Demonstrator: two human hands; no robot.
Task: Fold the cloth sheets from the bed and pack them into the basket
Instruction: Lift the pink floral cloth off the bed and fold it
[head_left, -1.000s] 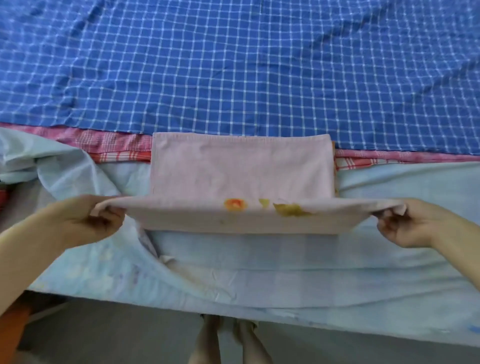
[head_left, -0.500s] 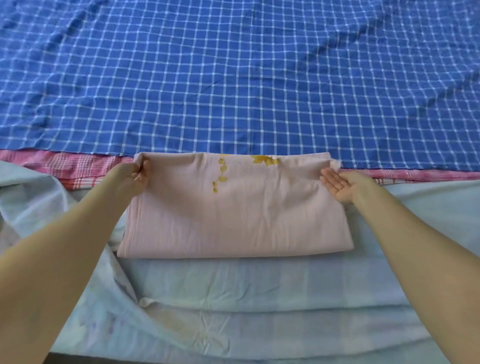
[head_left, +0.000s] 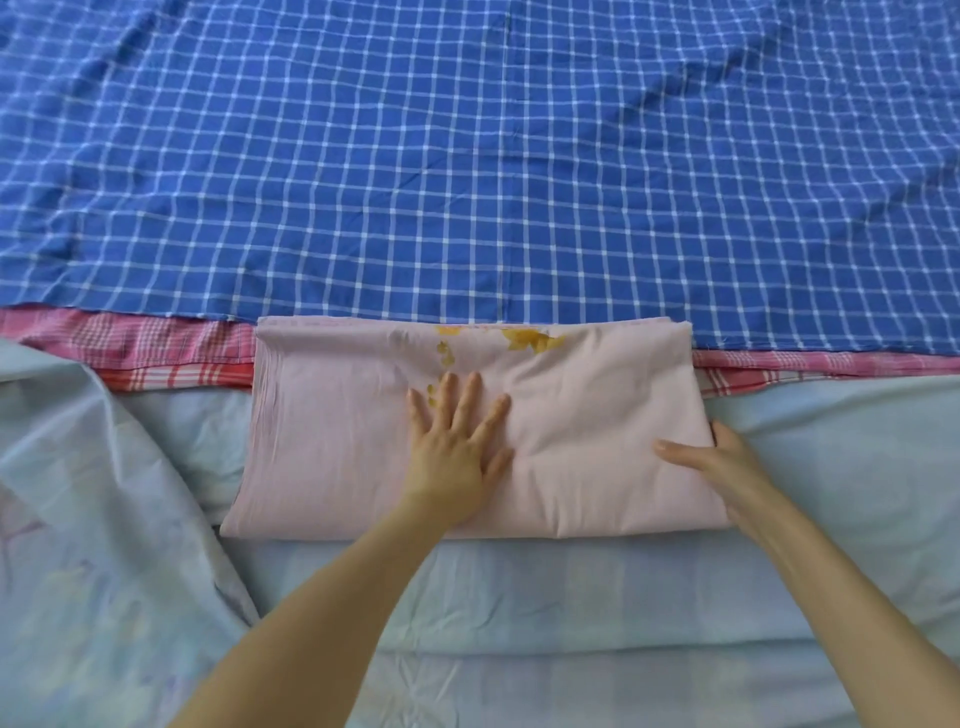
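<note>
Two bare hands are laid on a folded pink sheet (head_left: 337, 441) on the bed. The left hand (head_left: 454, 447) is pressed flat on its middle, fingers straight and spread. The right hand (head_left: 719, 462) is curled round its right edge, thumb on top, fingers hidden beneath. The sheet is surrounded by a pale blue sheet (head_left: 571, 597), a red checked cloth (head_left: 156, 353) and a blue checked sheet (head_left: 467, 156).

No text — nothing legible.

Pink cloth (head_left: 571, 441) with yellow print; blue-and-white checked sheet (head_left: 467, 156).
</note>
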